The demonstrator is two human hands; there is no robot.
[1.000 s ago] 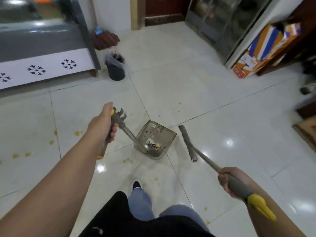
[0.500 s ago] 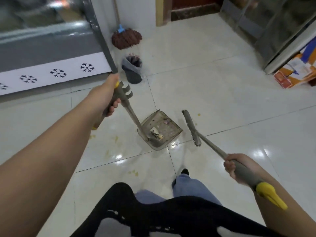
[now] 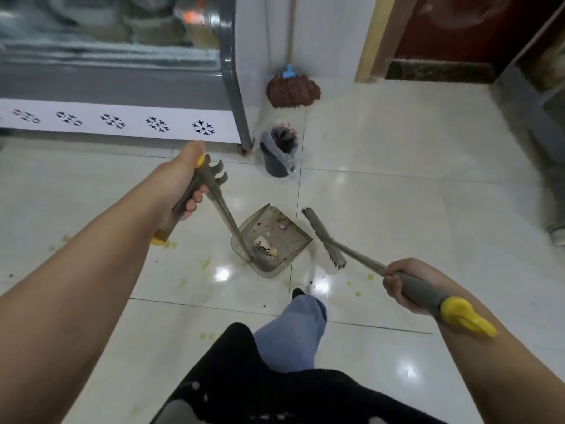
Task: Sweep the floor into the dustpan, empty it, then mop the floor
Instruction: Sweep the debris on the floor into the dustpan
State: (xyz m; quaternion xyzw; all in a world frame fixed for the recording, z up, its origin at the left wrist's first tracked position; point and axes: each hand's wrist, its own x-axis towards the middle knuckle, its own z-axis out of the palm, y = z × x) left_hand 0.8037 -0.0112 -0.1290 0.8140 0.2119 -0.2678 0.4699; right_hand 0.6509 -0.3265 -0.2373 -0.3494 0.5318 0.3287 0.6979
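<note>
My left hand [image 3: 186,182] grips the handle of a long-handled grey dustpan [image 3: 279,240], whose tray hangs just above the white tiles with scraps of litter inside. My right hand [image 3: 403,284] holds the grey, yellow-tipped handle of a broom [image 3: 325,240]; its brush head hangs just right of the dustpan's mouth. Ahead, a dark bin [image 3: 278,154] with a plastic liner stands by the freezer's corner. Behind the bin, a brown string mop [image 3: 292,90] with a blue collar leans against the wall.
A glass-topped chest freezer [image 3: 116,96] with a snowflake strip fills the left side. A red door [image 3: 458,35] and its frame are at the back right, a dark cabinet edge [image 3: 532,96] at far right. Yellowish stains [image 3: 204,264] dot the tiles. My leg [image 3: 293,335] steps forward.
I have walked forward toward the bin and mop, carrying dustpan and broom; the bin and freezer now sit much closer, and the boxes on the right have left the view.
</note>
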